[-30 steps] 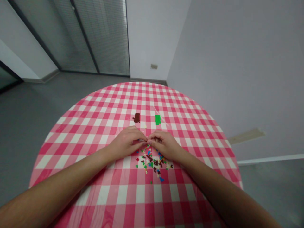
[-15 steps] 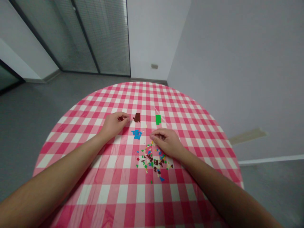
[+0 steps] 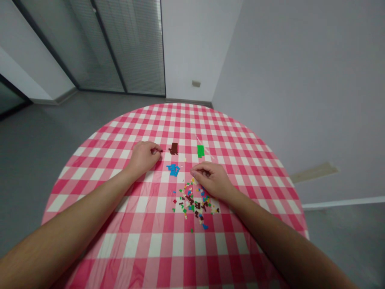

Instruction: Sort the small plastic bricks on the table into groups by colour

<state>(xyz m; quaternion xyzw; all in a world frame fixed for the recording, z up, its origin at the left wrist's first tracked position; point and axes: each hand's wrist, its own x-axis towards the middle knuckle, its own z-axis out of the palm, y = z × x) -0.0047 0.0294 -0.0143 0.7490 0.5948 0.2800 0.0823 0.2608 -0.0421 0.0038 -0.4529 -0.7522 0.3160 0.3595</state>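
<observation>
My left hand (image 3: 145,156) is pinched left of a cluster of dark brown toy bricks (image 3: 173,148). A tiny dark brown brick (image 3: 161,151) shows at its fingertips. Below the brown cluster lies a loose group of blue bricks (image 3: 173,169). My right hand (image 3: 212,178) hovers over the upper right of a scattered pile of small mixed bricks (image 3: 192,204). Its thumb and fingers are closed together, and whatever may be between them is hidden. Beyond that hand, a green brick group (image 3: 200,151) sits packed into a rectangle.
A round table with a red and white checked cloth (image 3: 138,245) carries everything. A single green piece (image 3: 191,230) and a blue piece (image 3: 205,226) lie at the pile's near edge. Glass partitions (image 3: 135,48) and a white wall (image 3: 285,100) stand behind the table.
My left hand has drawn slightly left, away from the brown bricks, and a dark piece now shows at its fingertips. My right hand is almost still.
</observation>
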